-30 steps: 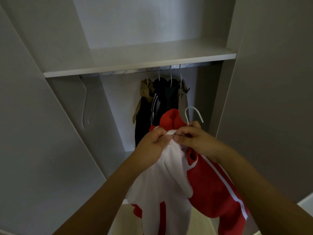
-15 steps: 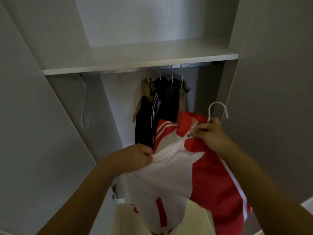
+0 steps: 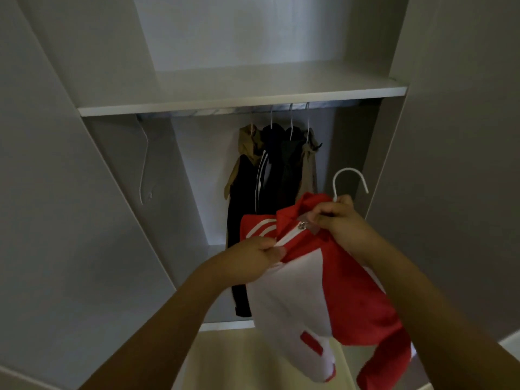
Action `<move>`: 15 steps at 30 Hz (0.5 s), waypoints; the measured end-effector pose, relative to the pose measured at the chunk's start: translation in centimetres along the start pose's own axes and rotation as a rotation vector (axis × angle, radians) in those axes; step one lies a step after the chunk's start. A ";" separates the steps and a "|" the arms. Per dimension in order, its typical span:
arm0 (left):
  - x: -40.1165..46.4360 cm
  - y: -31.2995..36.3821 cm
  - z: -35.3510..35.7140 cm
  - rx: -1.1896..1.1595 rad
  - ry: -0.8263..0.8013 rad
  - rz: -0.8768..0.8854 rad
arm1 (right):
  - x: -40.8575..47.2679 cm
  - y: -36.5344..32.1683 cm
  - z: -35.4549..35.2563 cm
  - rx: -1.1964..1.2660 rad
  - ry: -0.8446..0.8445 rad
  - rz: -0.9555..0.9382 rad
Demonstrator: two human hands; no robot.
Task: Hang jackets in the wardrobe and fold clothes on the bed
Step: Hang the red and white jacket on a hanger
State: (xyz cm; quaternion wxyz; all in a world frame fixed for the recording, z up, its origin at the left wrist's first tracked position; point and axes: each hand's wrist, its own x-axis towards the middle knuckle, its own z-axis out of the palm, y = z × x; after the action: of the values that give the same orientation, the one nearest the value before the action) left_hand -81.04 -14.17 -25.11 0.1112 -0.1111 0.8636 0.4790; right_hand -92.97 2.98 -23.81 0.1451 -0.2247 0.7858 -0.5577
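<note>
In the head view, the left hand (image 3: 254,258) pinches the zipper edge of the red and white jacket (image 3: 332,282). The right hand (image 3: 339,219) grips its collar together with the white hanger (image 3: 350,181). The jacket is held before the open wardrobe (image 3: 242,104), below its shelf edge, just in front of the dark jackets (image 3: 277,175) that hang on the rail.

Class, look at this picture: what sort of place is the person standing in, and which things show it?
Most likely a bedroom's built-in wardrobe: a rail under a shelf carries hung jackets, an empty hanger hangs at its far left, and both hands hold a red and white jacket.
</note>
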 end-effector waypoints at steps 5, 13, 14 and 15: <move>0.0 -1.0 -1.6 0.064 0.008 0.054 | -0.4 -1.2 -0.6 0.110 -0.055 -0.025; 2.5 -2.0 -3.8 0.388 0.257 0.263 | -0.1 -3.9 -0.8 0.043 -0.301 -0.242; 2.4 -2.6 -3.6 0.392 0.293 0.283 | 0.1 -4.0 -0.8 0.059 -0.294 -0.269; 2.1 -3.3 -3.6 0.418 0.338 0.305 | 0.3 -3.9 -0.8 0.083 -0.290 -0.291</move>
State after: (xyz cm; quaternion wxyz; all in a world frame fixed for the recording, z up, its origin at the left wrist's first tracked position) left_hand -82.35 -19.09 -26.49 -0.0868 -0.0328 0.9565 0.2767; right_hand -92.86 2.41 -19.83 0.1836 -0.4076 0.6924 -0.5663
